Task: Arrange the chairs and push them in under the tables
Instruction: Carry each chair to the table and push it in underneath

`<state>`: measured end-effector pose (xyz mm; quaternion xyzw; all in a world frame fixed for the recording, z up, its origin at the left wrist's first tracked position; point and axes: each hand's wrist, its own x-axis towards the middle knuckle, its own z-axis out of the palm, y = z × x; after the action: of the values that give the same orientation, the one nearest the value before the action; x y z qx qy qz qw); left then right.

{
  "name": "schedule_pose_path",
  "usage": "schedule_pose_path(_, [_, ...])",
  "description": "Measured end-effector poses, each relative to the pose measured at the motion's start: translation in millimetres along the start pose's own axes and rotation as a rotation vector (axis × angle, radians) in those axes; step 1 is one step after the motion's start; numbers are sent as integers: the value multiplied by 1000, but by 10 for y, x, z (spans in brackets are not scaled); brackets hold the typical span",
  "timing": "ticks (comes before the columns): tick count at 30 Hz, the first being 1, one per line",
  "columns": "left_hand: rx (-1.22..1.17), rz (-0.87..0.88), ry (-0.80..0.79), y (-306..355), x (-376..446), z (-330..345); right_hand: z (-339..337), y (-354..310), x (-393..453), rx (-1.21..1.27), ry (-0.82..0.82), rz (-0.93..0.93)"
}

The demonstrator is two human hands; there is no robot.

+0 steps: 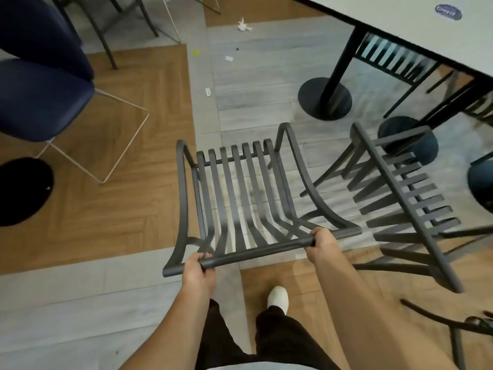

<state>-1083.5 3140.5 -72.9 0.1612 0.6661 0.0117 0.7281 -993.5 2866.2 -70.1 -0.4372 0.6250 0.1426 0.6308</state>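
Note:
A dark grey slatted chair (240, 188) stands in front of me, seen from above and behind. My left hand (198, 271) grips the left part of its top back rail, and my right hand (324, 243) grips the same rail further right. A second grey slatted chair (405, 198) stands just to the right, angled toward the white table (400, 25) at the upper right. A third slatted chair (386, 56) sits under that table.
The table's black post and round base (324, 98) stand beyond the chair. A blue upholstered chair (40, 102) with a wire frame is at the left, beside a black round base (21, 190). Paper scraps (244, 25) lie on the floor. My white shoe (278, 297) is below the chair.

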Motion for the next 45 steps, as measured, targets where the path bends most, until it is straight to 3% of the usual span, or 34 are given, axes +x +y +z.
schedule_pose_path(17, [396, 19, -103, 1657, 372, 529, 956, 914, -660, 325, 143, 99])
schedule_pose_path(33, [547, 49, -162, 2296, 455, 1337, 1633, 1099, -883, 533, 216, 164])
schedule_pose_path(38, [637, 42, -241, 2688, 675, 1655, 2020, 1186, -1073, 766, 185, 179])
schedule_pose_path(45, [829, 16, -282, 3084, 817, 1898, 2336, 1296, -1223, 715, 195, 134])
